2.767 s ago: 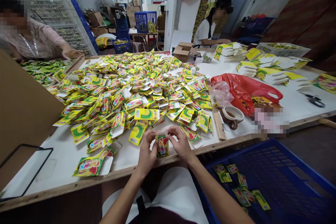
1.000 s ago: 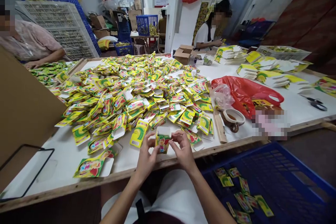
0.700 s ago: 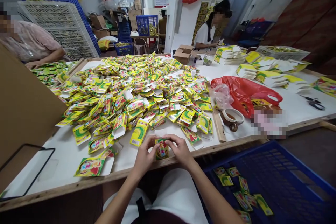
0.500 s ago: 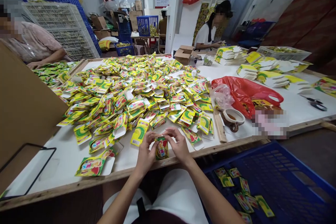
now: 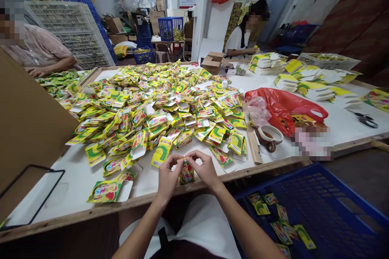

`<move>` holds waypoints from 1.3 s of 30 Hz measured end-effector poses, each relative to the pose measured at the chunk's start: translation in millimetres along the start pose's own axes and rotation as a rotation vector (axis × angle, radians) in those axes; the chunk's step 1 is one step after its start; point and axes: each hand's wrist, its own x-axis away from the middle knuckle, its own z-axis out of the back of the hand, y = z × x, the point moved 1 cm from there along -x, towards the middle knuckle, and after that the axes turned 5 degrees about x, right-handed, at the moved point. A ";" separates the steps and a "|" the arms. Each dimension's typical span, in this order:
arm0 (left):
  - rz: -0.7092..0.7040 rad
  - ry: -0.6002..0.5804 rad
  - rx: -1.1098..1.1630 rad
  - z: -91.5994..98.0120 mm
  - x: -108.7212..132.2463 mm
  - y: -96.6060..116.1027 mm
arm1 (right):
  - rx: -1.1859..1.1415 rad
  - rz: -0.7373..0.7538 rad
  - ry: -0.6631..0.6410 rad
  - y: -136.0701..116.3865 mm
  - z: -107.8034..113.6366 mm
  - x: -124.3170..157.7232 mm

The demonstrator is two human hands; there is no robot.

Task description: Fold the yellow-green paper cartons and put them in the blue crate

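Observation:
Between my two hands a small printed carton (image 5: 187, 175), green and yellow with a red heart, stands upright at the table's front edge. My left hand (image 5: 169, 172) pinches its upper left corner with thumb and fingers. From the other side my right hand (image 5: 203, 168) closes on the upper right corner, both thumbs close together at the top. The carton's top end is mostly hidden by my fingers. Right behind my hands lies a yellow carton (image 5: 161, 151), at the front of a large heap of similar cartons (image 5: 170, 101), several with white flaps sticking out.
A blue crate (image 5: 334, 202) holding several cartons sits below the table at right. On the table are a wooden strip (image 5: 253, 145), a brown cup (image 5: 270, 137), a red bag (image 5: 282, 107) and scissors (image 5: 366, 120). A cardboard sheet (image 5: 27, 125) stands left. Two people work across the table.
My fingers have drawn closer together over the top of the carton, covering the white that showed there. The carton stays in nearly the same place.

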 end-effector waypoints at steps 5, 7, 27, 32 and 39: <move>-0.156 -0.056 -0.105 5.5 9.5 -5.5 | -0.037 0.049 -0.011 5.5 -6.1 8.6; -0.218 -0.090 -0.196 10.9 9.8 -6.2 | -0.035 0.062 -0.006 5.4 -1.6 11.7; 0.058 -0.060 0.126 16.7 21.3 -0.9 | -0.139 -0.044 0.120 7.6 -7.0 33.7; 0.074 -0.155 0.050 20.6 21.4 -8.2 | -0.205 -0.027 0.029 25.8 -15.9 16.0; 0.163 -0.207 0.068 26.2 15.0 -14.1 | -0.186 -0.053 -0.081 29.1 -8.2 9.5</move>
